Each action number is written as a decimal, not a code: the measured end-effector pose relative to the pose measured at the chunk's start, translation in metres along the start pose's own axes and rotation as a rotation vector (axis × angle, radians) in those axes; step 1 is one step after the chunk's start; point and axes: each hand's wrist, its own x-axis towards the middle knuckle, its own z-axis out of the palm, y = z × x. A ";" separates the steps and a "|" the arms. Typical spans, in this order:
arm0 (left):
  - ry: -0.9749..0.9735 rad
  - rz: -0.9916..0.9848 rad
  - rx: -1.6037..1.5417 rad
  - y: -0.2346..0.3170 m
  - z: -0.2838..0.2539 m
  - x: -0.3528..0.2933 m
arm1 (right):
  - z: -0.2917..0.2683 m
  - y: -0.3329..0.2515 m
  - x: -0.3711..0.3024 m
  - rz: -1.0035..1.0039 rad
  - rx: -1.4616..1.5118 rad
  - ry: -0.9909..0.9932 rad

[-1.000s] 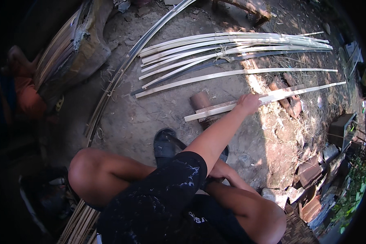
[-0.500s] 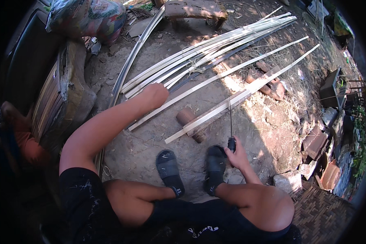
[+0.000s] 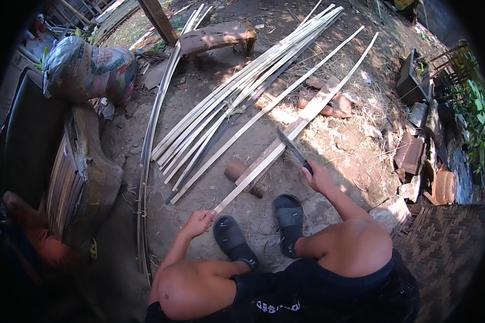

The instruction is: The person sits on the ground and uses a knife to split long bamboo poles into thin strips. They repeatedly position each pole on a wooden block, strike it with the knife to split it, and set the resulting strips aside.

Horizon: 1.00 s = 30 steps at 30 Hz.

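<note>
My left hand (image 3: pixel 200 222) grips the near end of a long pale bamboo strip (image 3: pixel 302 118) that runs away to the upper right across the dirt. The strip rests over a short brown log (image 3: pixel 243 176) near my feet. In my right hand (image 3: pixel 319 176) is a dark knife (image 3: pixel 292 151), its blade pointing up-left and lying close to the strip. Both my feet in black sandals (image 3: pixel 289 215) stand on the ground between the two hands.
A pile of several more bamboo strips (image 3: pixel 237 102) lies to the left of the held one. A wooden bench (image 3: pixel 216 37) stands behind it, a patterned sack (image 3: pixel 86 70) at left. Bricks and rubble (image 3: pixel 415 156) line the right, a woven mat (image 3: pixel 442 242) at lower right.
My left hand has come back from the strip pile and taken the near end of the single strip. The right hand has lifted the knife toward the strip.
</note>
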 end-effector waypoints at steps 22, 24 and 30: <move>0.117 -0.058 0.035 -0.003 -0.002 -0.030 | -0.018 -0.009 -0.009 -0.042 -0.080 -0.016; 0.145 -0.004 0.015 -0.012 -0.002 -0.020 | -0.028 -0.006 -0.005 -0.065 -0.142 -0.011; 0.150 0.043 0.132 0.001 0.005 -0.009 | 0.007 -0.017 -0.018 -0.165 -0.018 -0.077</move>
